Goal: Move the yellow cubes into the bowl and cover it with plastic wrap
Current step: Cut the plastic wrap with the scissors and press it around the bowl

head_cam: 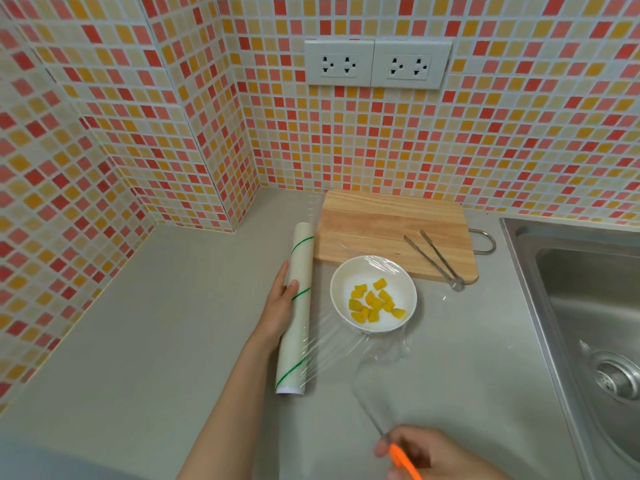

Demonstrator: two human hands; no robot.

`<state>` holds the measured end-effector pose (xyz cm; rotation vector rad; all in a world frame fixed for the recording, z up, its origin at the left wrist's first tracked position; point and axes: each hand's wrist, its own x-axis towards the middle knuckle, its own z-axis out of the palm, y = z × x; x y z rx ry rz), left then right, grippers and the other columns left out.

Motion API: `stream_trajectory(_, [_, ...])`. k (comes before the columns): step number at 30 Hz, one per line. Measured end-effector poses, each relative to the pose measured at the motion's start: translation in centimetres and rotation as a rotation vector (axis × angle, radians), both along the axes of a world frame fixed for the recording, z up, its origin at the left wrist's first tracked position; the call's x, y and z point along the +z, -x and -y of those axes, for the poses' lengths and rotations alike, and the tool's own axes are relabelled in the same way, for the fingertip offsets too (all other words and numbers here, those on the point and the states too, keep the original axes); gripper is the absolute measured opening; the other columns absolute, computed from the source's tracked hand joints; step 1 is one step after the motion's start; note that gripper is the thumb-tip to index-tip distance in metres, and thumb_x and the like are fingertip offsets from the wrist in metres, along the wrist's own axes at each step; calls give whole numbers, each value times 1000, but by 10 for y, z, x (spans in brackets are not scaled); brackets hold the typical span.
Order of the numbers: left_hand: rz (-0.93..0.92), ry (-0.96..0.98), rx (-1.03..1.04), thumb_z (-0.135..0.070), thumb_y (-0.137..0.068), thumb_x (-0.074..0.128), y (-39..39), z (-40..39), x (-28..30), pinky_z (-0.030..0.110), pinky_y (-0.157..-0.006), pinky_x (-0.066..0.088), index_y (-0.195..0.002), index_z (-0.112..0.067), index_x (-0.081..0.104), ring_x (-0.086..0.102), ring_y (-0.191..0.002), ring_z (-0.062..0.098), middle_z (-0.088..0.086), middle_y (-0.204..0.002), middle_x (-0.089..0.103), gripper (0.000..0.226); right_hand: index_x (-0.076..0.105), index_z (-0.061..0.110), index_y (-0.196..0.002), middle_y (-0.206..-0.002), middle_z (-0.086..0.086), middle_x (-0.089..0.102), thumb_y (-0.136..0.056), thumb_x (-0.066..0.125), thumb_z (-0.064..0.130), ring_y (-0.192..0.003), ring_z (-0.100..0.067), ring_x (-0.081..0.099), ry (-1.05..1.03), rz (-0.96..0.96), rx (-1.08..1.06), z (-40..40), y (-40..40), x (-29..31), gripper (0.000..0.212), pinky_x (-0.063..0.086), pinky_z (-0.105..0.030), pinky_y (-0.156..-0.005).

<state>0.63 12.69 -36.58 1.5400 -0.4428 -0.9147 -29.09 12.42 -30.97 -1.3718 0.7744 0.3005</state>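
A white bowl (373, 292) stands on the grey counter and holds several yellow cubes (374, 304). A sheet of clear plastic wrap (377, 355) lies stretched over the bowl and runs left to its roll (297, 310), which lies on the counter beside the bowl. My left hand (281, 303) rests flat against the roll's left side, thumb on top. At the bottom edge my right hand (422, 452) grips orange-handled scissors (403, 460), blurred, their blades at the near end of the wrap.
A wooden cutting board (381, 226) lies behind the bowl with metal tongs (434, 256) on its right part. A steel sink (588, 306) fills the right side. Tiled walls close the back and left, with two sockets (377, 64) above.
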Motion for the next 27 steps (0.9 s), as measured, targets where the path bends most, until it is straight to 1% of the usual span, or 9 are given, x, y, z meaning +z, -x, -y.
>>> stream_trajectory(2, [-7, 4, -9, -25, -98, 43, 4, 10, 4, 55, -110, 32, -146, -36, 23, 41, -134, 36, 12, -150, 38, 53, 61, 20, -92, -71, 6, 56, -57, 72, 50, -60, -3, 55, 45, 18, 45, -6, -14, 0, 48, 42, -14, -60])
stream_trajectory(5, [-6, 18, -28, -24, -98, 42, 11, 20, 8, 54, -110, 33, -145, -36, 24, 42, -133, 36, 10, -149, 39, 52, 58, 21, -93, -79, 1, 59, -58, 71, 53, -64, -9, 60, 55, -14, -16, -13, -30, -1, 49, 41, -18, -48])
stream_trajectory(7, [-11, 23, -30, -24, -98, 42, 13, 21, 10, 54, -111, 32, -145, -37, 25, 42, -133, 36, 11, -149, 40, 52, 57, 22, -89, -75, 0, 59, -59, 70, 52, -62, -9, 60, 70, -4, -62, -15, -40, -1, 45, 39, -18, -42])
stream_trajectory(10, [3, 33, -9, -23, -99, 42, 13, 17, 13, 54, -111, 31, -146, -35, 25, 40, -134, 37, 12, -149, 38, 51, 58, 20, -87, -67, 3, 59, -65, 72, 47, -57, -8, 59, 91, 18, -115, -16, -55, 2, 38, 37, -19, -41])
stream_trajectory(14, [11, 50, 23, -22, -99, 42, 12, 4, 13, 55, -112, 30, -146, -32, 24, 38, -136, 37, 11, -151, 36, 52, 58, 12, -91, -55, 6, 58, -71, 74, 40, -46, -8, 55, 104, 38, -235, -23, -67, 3, 37, 30, -18, -38])
stream_trajectory(17, [23, 57, 29, -23, -98, 42, 11, -6, 13, 54, -112, 30, -146, -33, 24, 39, -135, 37, 5, -152, 35, 52, 59, 7, -85, -46, 5, 55, -70, 78, 30, -38, -7, 48, 62, 72, -367, -31, -73, 1, 33, 36, -16, -38])
stream_trajectory(19, [36, 67, 30, -23, -98, 42, 8, -11, 15, 54, -112, 30, -146, -34, 24, 38, -135, 36, 3, -152, 35, 52, 60, 8, -80, -45, 3, 53, -68, 79, 31, -36, -10, 46, 89, 76, -396, -36, -76, 0, 32, 39, -17, -41])
stream_trajectory(23, [97, 62, 15, -25, -98, 41, 9, -20, 17, 49, -113, 30, -146, -33, 24, 38, -137, 26, -4, -154, 31, 51, 61, 6, -80, -44, 3, 52, -67, 80, 30, -39, -13, 45, 103, 105, -419, -42, -79, -2, 33, 40, -20, -43])
stream_trajectory(27, [50, 80, 39, -22, -99, 40, 11, -31, 13, 54, -113, 27, -147, -31, 24, 36, -137, 36, 6, -152, 36, 52, 62, 8, -81, -51, -2, 51, -67, 79, 34, -38, -11, 46, 112, 97, -417, -51, -84, 0, 34, 32, -13, -35])
